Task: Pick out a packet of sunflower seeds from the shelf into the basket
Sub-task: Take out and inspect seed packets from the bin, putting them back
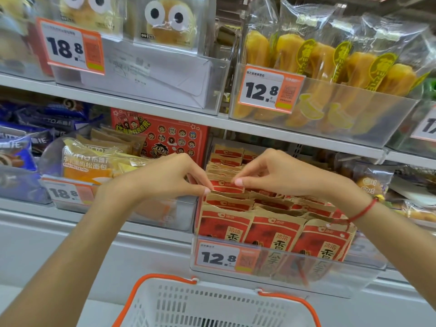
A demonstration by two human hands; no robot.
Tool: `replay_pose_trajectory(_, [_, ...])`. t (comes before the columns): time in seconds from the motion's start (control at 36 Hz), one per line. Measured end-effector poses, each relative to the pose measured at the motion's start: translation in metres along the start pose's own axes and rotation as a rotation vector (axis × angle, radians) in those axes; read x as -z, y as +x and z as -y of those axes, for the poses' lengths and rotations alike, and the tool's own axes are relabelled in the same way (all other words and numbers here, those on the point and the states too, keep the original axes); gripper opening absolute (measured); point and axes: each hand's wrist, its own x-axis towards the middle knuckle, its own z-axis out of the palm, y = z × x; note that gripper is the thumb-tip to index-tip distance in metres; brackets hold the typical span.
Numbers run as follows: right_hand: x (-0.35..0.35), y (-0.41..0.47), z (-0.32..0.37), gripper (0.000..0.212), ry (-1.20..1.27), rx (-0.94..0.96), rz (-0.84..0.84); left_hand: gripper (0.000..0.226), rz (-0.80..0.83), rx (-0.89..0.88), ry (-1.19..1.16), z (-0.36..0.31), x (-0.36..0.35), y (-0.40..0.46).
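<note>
Fingertips of left hand (165, 178) and right hand (273, 175) pinch one packet's (226, 186) top edge; tightly packed neighbours (266, 228) may lift too and miss the basket (212, 303).

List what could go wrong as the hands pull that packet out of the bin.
1. The seed packets stand tightly packed, so the pinched packet may drag neighbours up and spill them.
2. Left hand and right hand pinch only its top edge; it could slip.
3. The basket sits low; a drop might miss it.
</note>
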Motion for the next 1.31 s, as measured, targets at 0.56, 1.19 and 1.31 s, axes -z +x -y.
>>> replay_pose_trajectory(0.56, [-0.018,0.055,-0.008,0.019,-0.281,-0.094,-0.308,0.013,0.022,0.004,-0.111,0.004,0.000,-0.002])
replay_pose_trajectory(1.19, [-0.015,0.032,-0.018,0.006,-0.246,-0.007,-0.248,0.038,-0.333,0.113,0.305,0.014,-0.036,0.021])
replay_pose_trajectory(1.31, [-0.009,0.030,-0.022,0.005,-0.087,-0.018,-0.157,0.036,-0.372,0.093,0.287,0.015,-0.039,0.022])
